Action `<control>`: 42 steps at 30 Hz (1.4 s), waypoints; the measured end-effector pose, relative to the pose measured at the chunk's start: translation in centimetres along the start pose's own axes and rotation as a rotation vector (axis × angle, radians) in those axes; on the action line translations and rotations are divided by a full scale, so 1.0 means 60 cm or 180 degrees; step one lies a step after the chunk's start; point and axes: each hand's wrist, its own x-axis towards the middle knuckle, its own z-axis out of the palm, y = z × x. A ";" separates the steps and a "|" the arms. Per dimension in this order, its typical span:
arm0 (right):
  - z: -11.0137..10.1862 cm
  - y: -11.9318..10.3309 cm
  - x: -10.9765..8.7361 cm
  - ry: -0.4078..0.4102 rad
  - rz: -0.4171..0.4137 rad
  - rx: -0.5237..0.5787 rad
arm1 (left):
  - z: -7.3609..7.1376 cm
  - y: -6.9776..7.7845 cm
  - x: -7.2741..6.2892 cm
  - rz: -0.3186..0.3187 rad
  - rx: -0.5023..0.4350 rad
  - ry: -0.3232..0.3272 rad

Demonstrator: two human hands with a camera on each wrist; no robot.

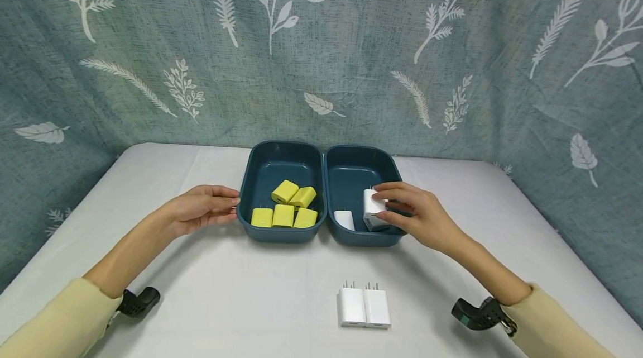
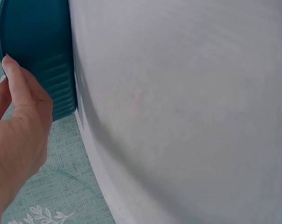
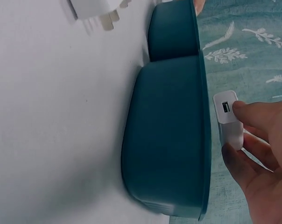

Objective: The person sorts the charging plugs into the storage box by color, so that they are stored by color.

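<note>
My right hand pinches a white USB charger between thumb and fingers, over the front right part of the right blue bin. In the right wrist view the held charger shows its USB port and is above the bin's rim. Another white charger lies inside that bin at the front left, and one more is partly hidden below the held one. My left hand touches the outer left side of the left blue bin, fingers fairly straight, fingertips at the rim.
Several yellow chargers lie in the front half of the left bin, which stands right beside the other. Two white chargers lie side by side on the white table, prongs toward the bins. A patterned cloth hangs behind the table.
</note>
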 end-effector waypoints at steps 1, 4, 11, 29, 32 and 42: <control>0.000 0.003 0.001 0.0003 0.0016 0.0000 | 0.000 0.000 0.000 0.0009 0.0012 -0.0014; 0.001 0.011 0.004 0.0003 0.0046 -0.0013 | 0.000 -0.001 0.000 0.0001 0.0012 0.0006; 0.002 0.030 0.013 -0.0003 0.0082 -0.0091 | -0.001 -0.002 -0.002 0.0033 0.0012 -0.0008; 0.013 0.059 0.044 -0.0242 0.0436 -0.0129 | 0.002 -0.002 -0.005 0.0016 -0.0005 -0.0008; 0.017 0.066 0.048 -0.0267 0.0402 -0.0146 | 0.003 -0.001 -0.004 0.0009 0.0001 -0.0005; 0.022 0.070 0.059 -0.0328 0.0378 -0.0346 | 0.004 0.000 -0.004 0.0012 0.0001 -0.0015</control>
